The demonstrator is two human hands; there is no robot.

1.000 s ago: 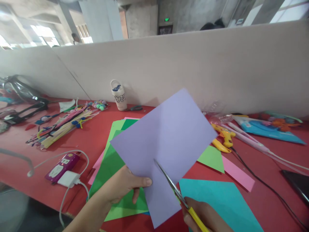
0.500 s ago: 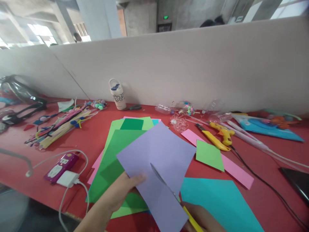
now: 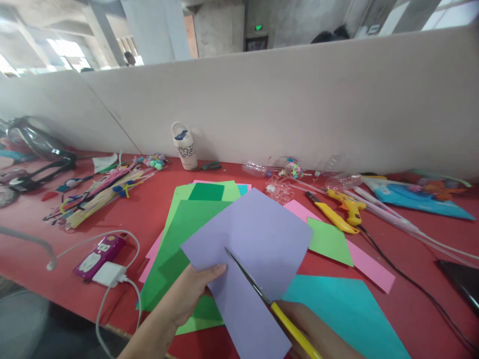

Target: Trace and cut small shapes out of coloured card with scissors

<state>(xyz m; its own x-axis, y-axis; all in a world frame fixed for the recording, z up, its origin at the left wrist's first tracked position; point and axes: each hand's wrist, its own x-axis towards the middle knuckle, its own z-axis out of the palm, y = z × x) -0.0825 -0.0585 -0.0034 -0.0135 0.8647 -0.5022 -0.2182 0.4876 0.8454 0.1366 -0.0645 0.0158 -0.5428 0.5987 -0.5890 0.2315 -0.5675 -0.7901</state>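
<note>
My left hand pinches the near left edge of a lilac paper sheet, thumb on top. My right hand grips yellow-handled scissors at the bottom right. Their blades lie across the sheet, pointing up-left, with the tip near my left thumb. The sheet hovers low over a stack of green paper and a teal sheet.
The red table carries a pile of pipe cleaners, a purple power strip with a white charger, a white bottle, a yellow glue gun, a yellow utility knife, pink strips and a black cable. A grey partition stands behind.
The lilac sheet has dropped from an upright tilt to lie lower and flatter over the green stack. The scissors have advanced further up-left into the sheet.
</note>
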